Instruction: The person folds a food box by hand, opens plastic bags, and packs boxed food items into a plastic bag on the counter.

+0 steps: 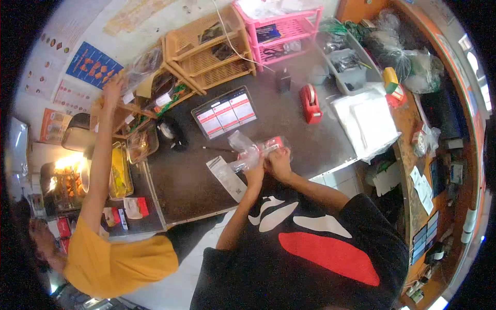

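Note:
Over the dark tabletop, both hands are closed on a see-through plastic bag [240, 140] with a red-and-white packet [272, 144] in it. My left hand [254, 172] grips the bag's lower left part. Right beside it, my right hand [279, 162] pinches the bag near the packet; the fingertips are partly hidden. A long printed paper slip [226, 177] lies just left of my left hand. A thin dark stick, perhaps a pen [217, 149], lies above the slip. Beyond the bag stands a tablet [225, 113] showing red-and-white panels.
A red tape dispenser [310, 104] and a stack of white plastic bags [366, 121] are to the right. Behind stand brown racks [206, 46], a pink rack [281, 33] and a grey bin [356, 77]. At left, a person in a yellow shirt [119, 261] reaches toward the shelf.

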Demonstrator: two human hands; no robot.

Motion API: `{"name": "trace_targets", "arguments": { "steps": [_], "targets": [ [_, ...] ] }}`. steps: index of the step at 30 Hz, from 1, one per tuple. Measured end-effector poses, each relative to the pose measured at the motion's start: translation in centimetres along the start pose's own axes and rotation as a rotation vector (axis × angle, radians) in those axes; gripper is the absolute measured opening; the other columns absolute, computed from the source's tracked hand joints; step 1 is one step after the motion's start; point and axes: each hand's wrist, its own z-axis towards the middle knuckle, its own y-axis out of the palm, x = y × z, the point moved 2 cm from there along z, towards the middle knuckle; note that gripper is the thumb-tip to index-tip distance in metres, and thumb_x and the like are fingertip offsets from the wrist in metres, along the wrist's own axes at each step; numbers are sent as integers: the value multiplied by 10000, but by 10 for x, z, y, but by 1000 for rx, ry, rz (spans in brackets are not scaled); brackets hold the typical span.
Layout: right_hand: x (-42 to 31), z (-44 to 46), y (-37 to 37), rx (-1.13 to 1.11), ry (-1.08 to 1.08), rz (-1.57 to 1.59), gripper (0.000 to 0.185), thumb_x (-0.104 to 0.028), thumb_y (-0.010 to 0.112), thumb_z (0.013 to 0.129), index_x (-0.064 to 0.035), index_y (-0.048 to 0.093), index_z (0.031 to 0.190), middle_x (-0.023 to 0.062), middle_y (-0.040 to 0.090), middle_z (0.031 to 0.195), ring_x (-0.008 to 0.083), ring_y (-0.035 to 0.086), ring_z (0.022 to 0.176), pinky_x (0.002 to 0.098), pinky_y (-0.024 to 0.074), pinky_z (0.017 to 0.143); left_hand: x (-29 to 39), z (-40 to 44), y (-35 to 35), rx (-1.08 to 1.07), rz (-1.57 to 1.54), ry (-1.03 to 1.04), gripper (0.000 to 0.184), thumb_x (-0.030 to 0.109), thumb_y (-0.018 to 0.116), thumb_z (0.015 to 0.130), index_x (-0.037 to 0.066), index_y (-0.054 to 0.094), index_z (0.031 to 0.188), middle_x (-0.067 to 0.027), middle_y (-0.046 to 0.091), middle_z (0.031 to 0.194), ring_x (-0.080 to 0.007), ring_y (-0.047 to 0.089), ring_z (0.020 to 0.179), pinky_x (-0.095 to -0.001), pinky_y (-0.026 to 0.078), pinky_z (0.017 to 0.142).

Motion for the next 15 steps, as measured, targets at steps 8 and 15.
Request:
{"name": "trace_targets", "arguments": {
  "steps": [8,15],
  "targets": [
    [-4,13,-37,-216,94,61,141,-196,646,715,-134,641,841,74,618,804,240,563,902,513,328,879,-12,-3,-1,33,-370,-211,407,104,652,844,-1,464,1189,-71,598,1080,-177,573,955,-313,441,864],
    [8,30,-17,-63,587,505,72,-94,596,771,-58,629,824,109,635,816,271,639,726,373,488,663,15,-4,-1,43,-610,-312,261,91,662,828,2,554,1049,-87,627,1010,-175,582,935,-331,441,864]
  ]
}}
